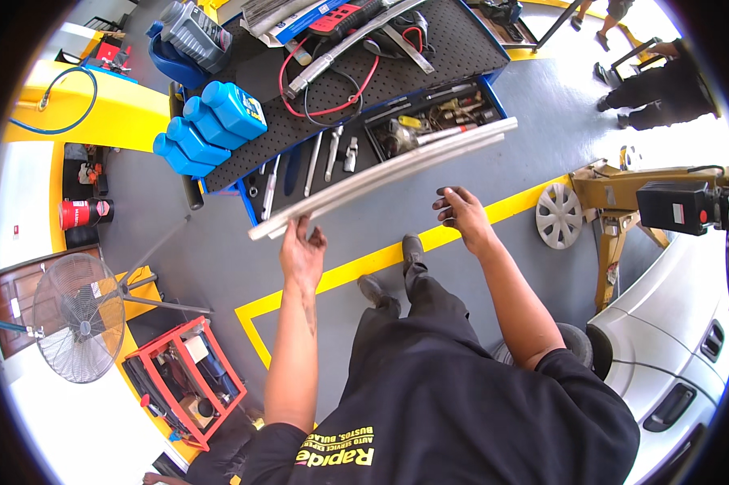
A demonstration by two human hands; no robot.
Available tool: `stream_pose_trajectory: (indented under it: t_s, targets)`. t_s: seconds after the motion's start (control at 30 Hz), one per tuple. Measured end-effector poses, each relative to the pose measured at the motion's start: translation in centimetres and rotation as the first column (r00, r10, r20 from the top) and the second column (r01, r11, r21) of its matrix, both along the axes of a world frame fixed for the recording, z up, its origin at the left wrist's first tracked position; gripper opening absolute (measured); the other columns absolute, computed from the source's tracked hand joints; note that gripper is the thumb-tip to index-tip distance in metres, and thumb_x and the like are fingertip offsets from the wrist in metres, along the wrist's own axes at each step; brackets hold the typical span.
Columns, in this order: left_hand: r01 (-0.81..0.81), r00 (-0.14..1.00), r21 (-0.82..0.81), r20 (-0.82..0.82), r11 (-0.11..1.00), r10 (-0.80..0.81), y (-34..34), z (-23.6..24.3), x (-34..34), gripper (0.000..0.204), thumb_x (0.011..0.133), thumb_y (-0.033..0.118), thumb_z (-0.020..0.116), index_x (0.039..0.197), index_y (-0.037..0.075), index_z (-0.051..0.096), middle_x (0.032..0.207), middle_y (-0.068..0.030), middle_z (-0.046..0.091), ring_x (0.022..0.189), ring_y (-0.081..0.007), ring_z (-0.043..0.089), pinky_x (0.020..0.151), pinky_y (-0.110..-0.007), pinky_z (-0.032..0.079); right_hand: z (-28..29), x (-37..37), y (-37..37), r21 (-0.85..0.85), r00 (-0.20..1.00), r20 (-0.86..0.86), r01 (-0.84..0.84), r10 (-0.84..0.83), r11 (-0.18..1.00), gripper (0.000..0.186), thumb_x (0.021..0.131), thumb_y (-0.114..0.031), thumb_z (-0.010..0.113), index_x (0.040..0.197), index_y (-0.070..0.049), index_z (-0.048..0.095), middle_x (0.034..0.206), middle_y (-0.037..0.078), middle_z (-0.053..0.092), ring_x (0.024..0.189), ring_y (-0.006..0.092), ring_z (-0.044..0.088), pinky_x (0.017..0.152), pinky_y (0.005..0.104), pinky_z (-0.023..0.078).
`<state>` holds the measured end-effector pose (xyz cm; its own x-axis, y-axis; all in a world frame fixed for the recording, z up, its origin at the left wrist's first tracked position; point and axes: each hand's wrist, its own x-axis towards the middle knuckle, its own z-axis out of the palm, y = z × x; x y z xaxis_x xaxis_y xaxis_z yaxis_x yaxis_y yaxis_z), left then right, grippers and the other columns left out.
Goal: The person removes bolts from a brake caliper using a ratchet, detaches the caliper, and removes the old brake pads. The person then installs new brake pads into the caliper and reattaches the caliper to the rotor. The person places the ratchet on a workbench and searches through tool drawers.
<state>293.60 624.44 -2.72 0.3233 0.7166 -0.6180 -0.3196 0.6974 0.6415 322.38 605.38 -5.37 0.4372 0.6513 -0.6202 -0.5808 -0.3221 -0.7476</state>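
Note:
A tool cart stands ahead of me with its blue drawer point(279, 171) pulled out. The drawer's long pale front edge point(389, 171) is slightly blurred. My left hand point(301, 249) is at this edge near its left end, fingertips on it and the other fingers curled. My right hand point(463, 217) hangs apart from the drawer, fingers loosely bent and apart, with nothing visible in it. Inside the drawer lie several wrenches point(333, 153), a socket joint point(351, 154) and a dark tray point(374, 137) of small mixed parts.
On the cart top are blue bottles point(211, 121), grey jugs point(195, 36) and a red device point(340, 18) with cables. A fan point(80, 317) and red tool trolley point(188, 380) stand left. A white car point(672, 323), yellow lift arm point(611, 267) and wheel cover point(558, 216) are right; another person point(663, 93) stands beyond.

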Motion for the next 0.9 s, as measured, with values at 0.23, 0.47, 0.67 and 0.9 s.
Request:
stream_pose_trajectory:
  t_s: [0.23,0.47,0.67,0.9]
  targets:
    - [0.754,0.59,-0.096,-0.336,0.649,-0.734,-4.1,6.3,-10.8,0.043,0.104,0.033,0.053,0.139,0.009,0.053,0.126,-0.0101,0.068,0.101,-0.0164,0.066,0.086,-0.03,0.049,1.5,-1.8,-4.5,0.045,0.996,0.003,0.088,-0.088,0.995,0.03,0.108,-0.031,0.046,0.117,-0.004,0.055,0.092,0.006,0.066,0.072,0.0116,0.059,0.067,0.0264,0.049]
    - [0.57,0.76,0.071,-0.423,0.818,-0.493,-1.4,9.2,-12.7,0.041,0.103,0.032,0.056,0.135,0.007,0.057,0.116,-0.0096,0.071,0.095,-0.0151,0.065,0.084,-0.029,0.05,2.6,-4.9,-9.9,-0.099,0.984,-0.064,0.159,-0.166,0.982,0.027,0.109,-0.03,0.044,0.118,-0.006,0.053,0.093,0.007,0.063,0.073,0.0149,0.057,0.068,0.0295,0.047]
    - [0.459,0.823,0.158,-0.447,0.874,-0.352,2.2,8.9,-10.4,0.04,0.102,0.033,0.058,0.133,0.009,0.057,0.117,-0.0087,0.069,0.094,-0.0139,0.063,0.082,-0.029,0.049,3.7,-4.9,-10.4,-0.068,0.98,-0.131,0.145,-0.153,0.987,0.026,0.109,-0.031,0.043,0.115,-0.007,0.053,0.09,0.006,0.06,0.074,0.0158,0.057,0.069,0.0305,0.046]
    - [0.538,0.747,0.12,-0.526,0.835,-0.406,4.7,8.3,-8.3,0.037,0.101,0.03,0.058,0.132,0.01,0.059,0.116,-0.0063,0.07,0.094,-0.0123,0.064,0.082,-0.027,0.049,4.2,-4.6,-10.2,-0.097,0.967,-0.161,0.186,-0.2,0.978,0.024,0.108,-0.029,0.046,0.115,-0.007,0.053,0.093,0.007,0.061,0.076,0.0165,0.058,0.07,0.0314,0.047]
